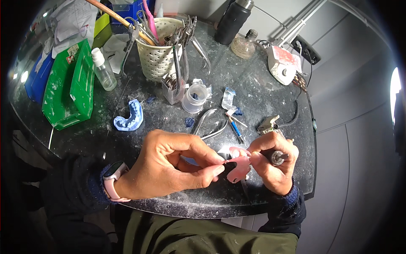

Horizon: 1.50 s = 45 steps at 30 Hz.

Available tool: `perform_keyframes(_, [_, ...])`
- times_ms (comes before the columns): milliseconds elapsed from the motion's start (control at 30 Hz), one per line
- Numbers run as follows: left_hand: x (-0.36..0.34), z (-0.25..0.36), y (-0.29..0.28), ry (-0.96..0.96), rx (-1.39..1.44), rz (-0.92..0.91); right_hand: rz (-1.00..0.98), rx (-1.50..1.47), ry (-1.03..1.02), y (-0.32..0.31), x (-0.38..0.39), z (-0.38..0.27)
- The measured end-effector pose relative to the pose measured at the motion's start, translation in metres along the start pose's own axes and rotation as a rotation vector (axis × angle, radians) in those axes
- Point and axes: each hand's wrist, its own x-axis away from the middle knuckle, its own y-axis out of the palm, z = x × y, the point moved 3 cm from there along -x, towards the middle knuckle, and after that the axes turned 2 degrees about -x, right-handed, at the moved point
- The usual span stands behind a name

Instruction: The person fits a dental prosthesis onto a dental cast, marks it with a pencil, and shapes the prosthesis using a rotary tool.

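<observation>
Above the near part of the bench I hold up a pink dental plate (240,169), curved and thin. My left hand (173,163), with a pink-strapped watch on its wrist, pinches its left edge between thumb and fingers. The fingers of my right hand (272,163) are closed at its right edge. A metal-ended tool, apparently a handpiece (278,158), pokes out of that same hand; its working tip is hidden. Beyond my hands lie open pliers (210,123) and a blue-handled brush (235,128). A blue dental model (129,116) rests to the left.
A cream basket (155,61) of pliers and tools stands at the back. Left are a green bin (69,86) and a spray bottle (103,70). A small clear cup (195,98), black flask (234,21), glass bottle (244,44) and corded white box (282,67) stand farther back.
</observation>
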Motion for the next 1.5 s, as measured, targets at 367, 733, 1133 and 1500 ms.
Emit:
perform_keyframes(367, [0.003, -0.002, 0.003, 0.007, 0.092, -0.01, -0.024, 0.132, -0.034, 0.005, -0.002, 0.0])
perform_keyframes(733, [0.004, -0.009, 0.001, 0.178, -0.033, 0.086, -0.052, 0.411, 0.079, 0.02, 0.005, 0.012])
perform_keyframes(1133, [0.002, -0.011, 0.0, 0.127, -0.063, 0.091, -0.186, 0.504, 0.189, 0.02, 0.003, 0.008])
perform_keyframes(1500, [0.003, -0.011, -0.001, 0.129, -0.077, 0.067, -0.189, 0.553, 0.1, 0.02, 0.003, 0.005])
